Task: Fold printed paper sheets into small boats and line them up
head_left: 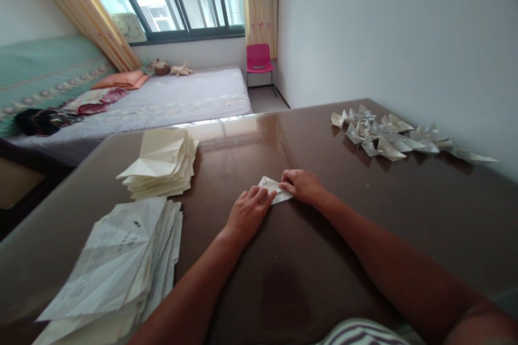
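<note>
A small folded sheet of printed paper (278, 198) lies on the brown table in front of me, its top coming to a point. My left hand (251, 207) presses on its left side, fingers bent and thumb reaching across the lower edge. At the right corner, my right hand (301, 184) grips the paper between thumb and curled fingers. The undersides of both sets of fingertips are hidden.
To the left, a stack of creased cream paper (162, 164) stands behind a larger pile of creased printed sheets (117, 253). Several folded paper boats (376, 132) cluster at the far right by the wall. Beyond the table (259, 140) are a bed (202, 91) and a pink chair (259, 59).
</note>
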A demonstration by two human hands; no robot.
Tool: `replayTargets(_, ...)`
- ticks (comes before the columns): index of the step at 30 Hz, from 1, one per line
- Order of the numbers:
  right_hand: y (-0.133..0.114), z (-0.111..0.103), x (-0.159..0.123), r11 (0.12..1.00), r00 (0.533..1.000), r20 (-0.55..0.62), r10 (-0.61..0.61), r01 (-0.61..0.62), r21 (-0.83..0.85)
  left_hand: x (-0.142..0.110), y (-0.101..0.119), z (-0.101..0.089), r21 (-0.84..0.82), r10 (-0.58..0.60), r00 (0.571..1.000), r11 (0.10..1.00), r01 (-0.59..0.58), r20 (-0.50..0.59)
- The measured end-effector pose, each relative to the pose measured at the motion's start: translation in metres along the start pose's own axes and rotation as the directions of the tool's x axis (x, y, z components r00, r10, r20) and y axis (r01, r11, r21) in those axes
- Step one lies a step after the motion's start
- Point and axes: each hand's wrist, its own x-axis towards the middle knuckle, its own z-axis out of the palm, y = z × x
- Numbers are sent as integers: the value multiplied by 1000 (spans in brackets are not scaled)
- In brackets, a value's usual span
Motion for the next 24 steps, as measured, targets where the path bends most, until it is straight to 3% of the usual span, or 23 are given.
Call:
replayTargets(12, 3, 4, -1, 999, 999, -40, 9, -7, 35, -6, 7, -7, 84, -110, 992, 991, 105, 57)
replayTargets(15, 1, 2, -7, 997, 989, -125, -79, 78, -9, -6, 7, -8, 80, -117, 991, 990, 112, 62)
replayTargets(17, -4, 1, -15, 975, 962, -170, -213, 200, -93, -6, 7, -7, 75, -117, 991, 991, 112, 63)
replayTargets(20, -17, 1, -28, 906, 912, -109, -395, 368, -209, -6, 6, -7, 74, -121, 991, 991, 116, 64)
replayTargets(24, -32, 3, -41, 900, 930, -33, -367, 346, -267, -7, 6, -6, 77, -127, 989, 990, 121, 70)
